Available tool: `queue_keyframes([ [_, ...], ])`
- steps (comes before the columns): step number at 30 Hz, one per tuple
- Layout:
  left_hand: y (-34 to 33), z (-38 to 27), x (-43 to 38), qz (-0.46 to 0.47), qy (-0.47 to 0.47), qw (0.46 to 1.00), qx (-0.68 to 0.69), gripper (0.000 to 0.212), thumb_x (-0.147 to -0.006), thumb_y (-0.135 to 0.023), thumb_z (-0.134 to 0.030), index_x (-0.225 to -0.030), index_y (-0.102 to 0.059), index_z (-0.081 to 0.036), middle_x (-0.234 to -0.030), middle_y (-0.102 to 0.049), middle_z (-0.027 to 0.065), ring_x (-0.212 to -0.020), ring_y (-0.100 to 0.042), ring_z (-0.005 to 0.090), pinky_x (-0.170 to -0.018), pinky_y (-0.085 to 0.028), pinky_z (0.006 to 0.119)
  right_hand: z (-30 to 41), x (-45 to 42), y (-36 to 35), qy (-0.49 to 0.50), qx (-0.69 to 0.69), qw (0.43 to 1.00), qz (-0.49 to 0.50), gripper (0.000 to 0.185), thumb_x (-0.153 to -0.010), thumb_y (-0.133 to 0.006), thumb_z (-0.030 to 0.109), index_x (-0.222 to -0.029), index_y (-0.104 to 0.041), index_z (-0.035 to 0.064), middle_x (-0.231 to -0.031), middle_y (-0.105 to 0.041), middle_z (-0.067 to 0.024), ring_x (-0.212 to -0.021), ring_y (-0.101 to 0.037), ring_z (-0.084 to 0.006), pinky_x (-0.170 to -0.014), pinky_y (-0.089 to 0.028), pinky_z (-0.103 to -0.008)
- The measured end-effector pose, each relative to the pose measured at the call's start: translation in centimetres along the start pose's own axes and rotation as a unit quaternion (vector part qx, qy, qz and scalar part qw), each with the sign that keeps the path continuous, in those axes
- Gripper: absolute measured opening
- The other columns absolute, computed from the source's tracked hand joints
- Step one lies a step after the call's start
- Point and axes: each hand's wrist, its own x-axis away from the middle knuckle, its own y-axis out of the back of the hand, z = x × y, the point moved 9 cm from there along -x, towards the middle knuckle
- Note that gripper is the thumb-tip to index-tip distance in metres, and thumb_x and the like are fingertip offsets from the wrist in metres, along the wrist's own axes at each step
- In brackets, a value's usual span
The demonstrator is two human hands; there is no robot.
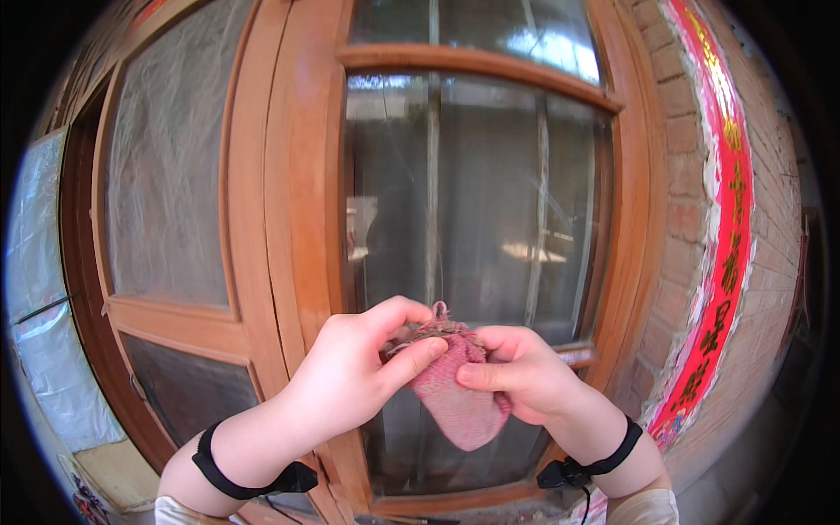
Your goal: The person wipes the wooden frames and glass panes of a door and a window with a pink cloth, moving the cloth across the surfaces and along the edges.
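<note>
Both hands hold a pink knitted fabric piece in front of a glass pane. My left hand pinches its bunched upper edge between thumb and fingers. Across from it, my right hand grips the right side, with the thumb on the front. Brownish frayed yarn and a small pink loop stand at the top. The rounded lower end hangs down, faded and paler than the rest. Fingers hide parts of both sides. A black strap with a small device circles each wrist.
An orange-brown wooden frame surrounds the glass. At left are a screened panel and translucent sheeting. A brick wall bearing a red paper strip with writing rises at right.
</note>
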Motion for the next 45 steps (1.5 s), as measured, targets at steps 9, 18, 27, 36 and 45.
queue_keyframes([
  [9,11.4,-10.4,-10.1,-0.277,-0.344,0.785,-0.434,0.025,-0.085,-0.040,0.000,-0.106,-0.053,-0.003,-0.106,-0.056,0.0169,-0.106,-0.050,0.0318,-0.092,-0.039,0.036,21.4,-5.1,4.7,0.314,0.116,0.931,-0.148,0.024,-0.080,-0.061,0.010,-0.102,-0.054,0.0026,-0.091,-0.061,-0.0063,-0.082,-0.061,-0.0161,-0.072,-0.050,-0.0316],
  [18,21.6,-14.9,-21.1,-0.406,-0.298,0.702,-0.504,0.042,-0.082,-0.050,-0.018,-0.122,-0.045,-0.007,-0.126,-0.046,0.0157,-0.124,-0.035,0.0315,-0.103,-0.030,0.039,36.1,-10.0,-0.1,0.516,0.423,0.692,-0.274,0.033,-0.069,-0.062,0.013,-0.097,-0.055,-0.0031,-0.083,-0.061,-0.0103,-0.076,-0.061,-0.0176,-0.067,-0.050,-0.0305],
  [27,24.4,-13.8,-26.2,-0.473,-0.225,0.710,-0.470,0.070,-0.080,-0.059,-0.035,-0.138,-0.025,-0.014,-0.142,-0.028,0.0107,-0.134,-0.020,0.0276,-0.106,-0.018,0.052,40.1,-22.3,-9.1,0.543,0.462,0.647,-0.272,0.034,-0.066,-0.064,0.021,-0.092,-0.059,-0.0002,-0.082,-0.064,-0.0126,-0.075,-0.063,-0.0212,-0.071,-0.050,-0.0319],
  [36,25.4,-13.0,-26.3,-0.463,-0.210,0.746,-0.429,0.086,-0.075,-0.064,-0.043,-0.141,-0.016,-0.017,-0.145,-0.022,0.0091,-0.136,-0.015,0.0294,-0.104,-0.016,0.057,41.4,-25.4,-10.9,0.579,0.499,0.510,-0.396,0.016,-0.081,-0.049,0.014,-0.089,-0.054,0.0010,-0.089,-0.061,-0.0239,-0.092,-0.058,-0.0380,-0.077,-0.048,-0.0414],
  [45,25.1,-13.4,-24.8,-0.429,-0.171,0.780,-0.422,0.090,-0.074,-0.066,-0.034,-0.143,-0.010,-0.016,-0.147,-0.013,0.0149,-0.138,-0.010,0.0278,-0.108,-0.010,0.053,41.7,-29.9,-9.9,0.323,0.674,0.581,-0.323,0.032,-0.074,-0.056,0.021,-0.098,-0.057,0.0009,-0.091,-0.063,-0.0193,-0.088,-0.061,-0.0313,-0.077,-0.048,-0.0350],
])
